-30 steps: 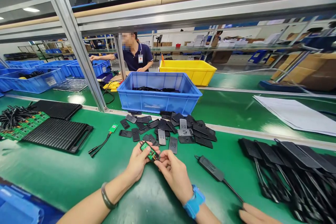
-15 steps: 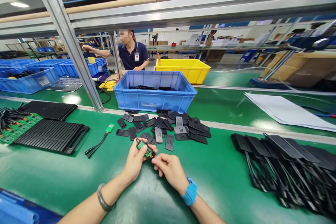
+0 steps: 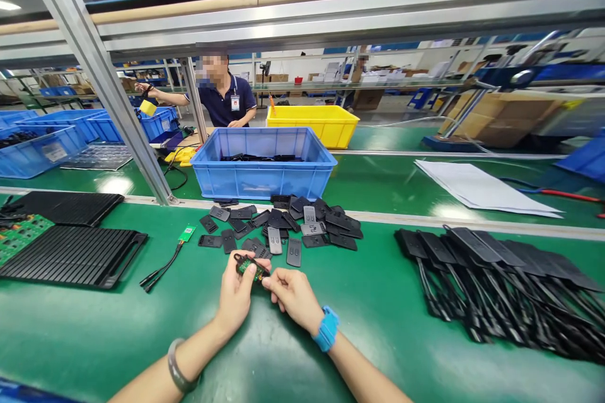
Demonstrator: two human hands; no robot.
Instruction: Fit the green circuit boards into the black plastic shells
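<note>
My left hand [image 3: 237, 286] is closed round a small black plastic case half [image 3: 239, 257] with a loop at its top end. A green circuit board [image 3: 246, 269] lies inside it, under my left thumb. My right hand [image 3: 290, 293] pinches at the lower end of this piece, where the board's thin coloured wires [image 3: 259, 277] show; my fingertips partly hide that end. Just beyond my hands lies a loose pile of flat black plastic covers [image 3: 293, 252]. To the left, a single circuit board [image 3: 187, 233] with a forked black cable [image 3: 163, 267] rests on the green table [image 3: 179, 321].
Black ribbed trays [image 3: 75, 257] with more boards stand at left. Finished-looking black cased units [image 3: 477, 245] with cables are lined up at right. Behind the pile are a blue bin [image 3: 262, 179], a yellow bin [image 3: 331, 126], an aluminium post [image 3: 113, 101], paper sheets [image 3: 482, 189] and a co-worker [image 3: 227, 101].
The view has turned slightly to the right, so things appear shifted left. Both hands keep hold of the cased board, which is tilted a little flatter. The co-worker's outstretched hand now holds a yellow object up.
</note>
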